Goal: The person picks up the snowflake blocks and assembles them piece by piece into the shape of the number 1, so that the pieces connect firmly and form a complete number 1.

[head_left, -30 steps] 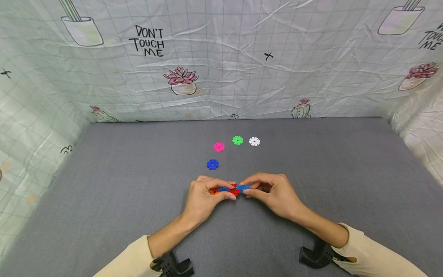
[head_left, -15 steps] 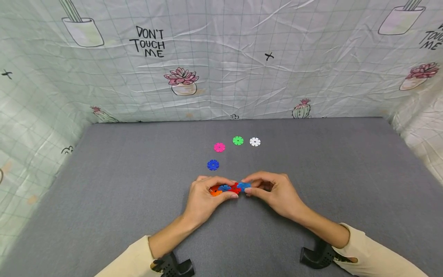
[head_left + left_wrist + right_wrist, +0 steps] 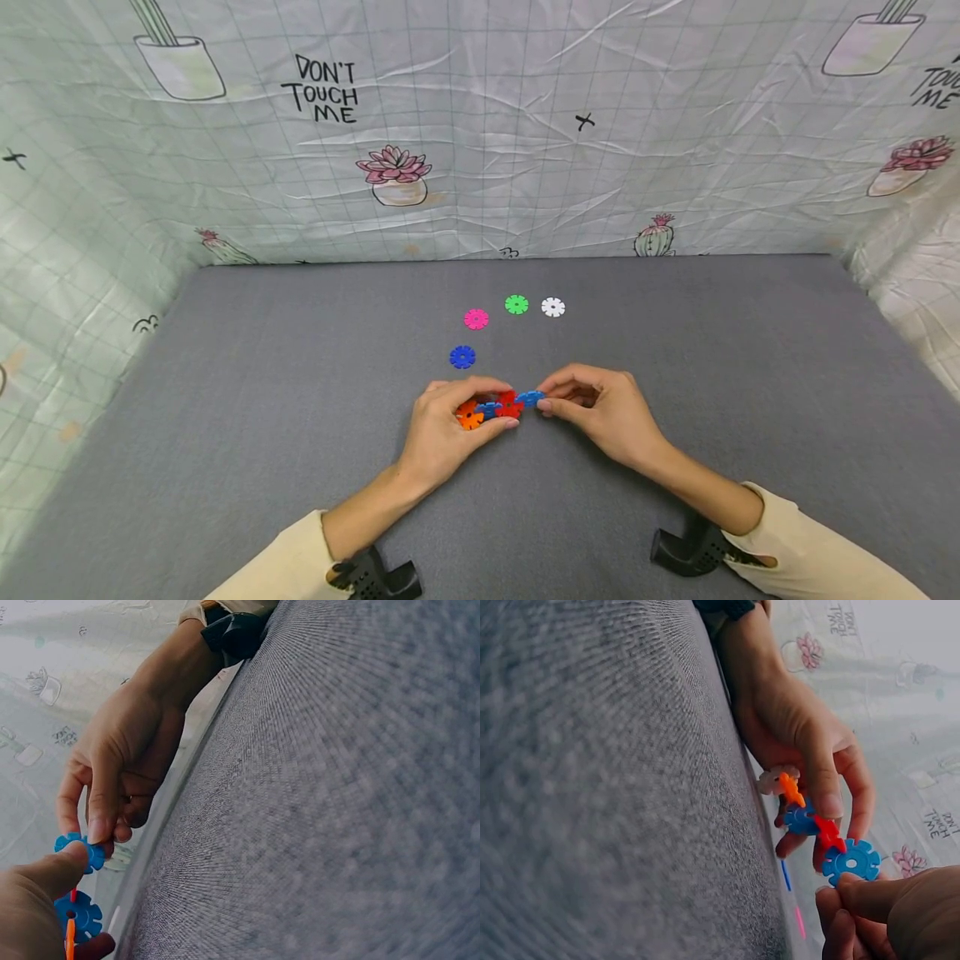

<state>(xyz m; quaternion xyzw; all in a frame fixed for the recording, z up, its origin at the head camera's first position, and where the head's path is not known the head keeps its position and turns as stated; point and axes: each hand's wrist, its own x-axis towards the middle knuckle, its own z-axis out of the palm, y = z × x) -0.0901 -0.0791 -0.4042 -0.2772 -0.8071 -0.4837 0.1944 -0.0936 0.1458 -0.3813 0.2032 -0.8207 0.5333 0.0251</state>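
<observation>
The right hand (image 3: pixel 609 410) is drawn slightly farther from the left hand (image 3: pixel 441 421) than half a second ago, and more of the disc chain (image 3: pixel 501 406) between them is exposed. Its blue end disc (image 3: pixel 529 399) is pinched by the right hand, its red disc (image 3: pixel 509 405) by the left. Orange, blue and red, the notched pieces (image 3: pixel 799 820) are interlocked at angles. Beyond the hands, loose discs (image 3: pixel 476 319) are bounded by the tabletop's (image 3: pixel 300 375) far edge; wide room is left either side.

"What do the joined discs (image 3: pixel 508 406) look like?"
"Smooth plastic, slightly glossy; the far green disc (image 3: pixel 516 305) looks plastic too."
"And the surface (image 3: pixel 300 375)?"
"Matt, rough-grained woven cloth. The far backdrop (image 3: pixel 487 100) is thin, creased sheeting with a soft sheen."
"The right sleeve (image 3: pixel 825 542)?"
"Matt cloth."
</observation>
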